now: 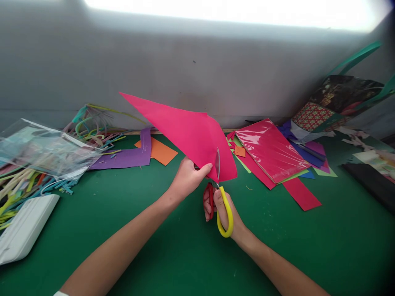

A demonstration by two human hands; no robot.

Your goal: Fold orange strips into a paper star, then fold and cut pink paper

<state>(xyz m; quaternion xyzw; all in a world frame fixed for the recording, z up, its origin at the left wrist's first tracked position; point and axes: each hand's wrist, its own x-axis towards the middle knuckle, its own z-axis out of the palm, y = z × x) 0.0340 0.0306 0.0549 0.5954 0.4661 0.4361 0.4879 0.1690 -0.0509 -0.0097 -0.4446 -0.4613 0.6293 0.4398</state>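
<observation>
A large pink sheet of paper (182, 127) is held up over the table, its pointed corner reaching to the upper left. My left hand (189, 176) pinches its lower edge, thumb on top and fingers hidden behind. In my right hand (230, 213) is a pair of scissors (227, 218) with one yellow and one red handle loop. The blades point away from me, apart, with the paper's lower edge between them. One blade shows in front of the sheet, just right of my left thumb. The other blade is mostly hidden by the paper.
On the green table (148, 246), a plastic-wrapped pink paper pack (271, 150) lies right, beside coloured sheets. Purple paper (126, 158) and orange paper (163, 151) lie left. Further left are pipe cleaners (27, 185), a clear bag (52, 144) and a white device (29, 224). A patterned bag (317, 115) leans back right.
</observation>
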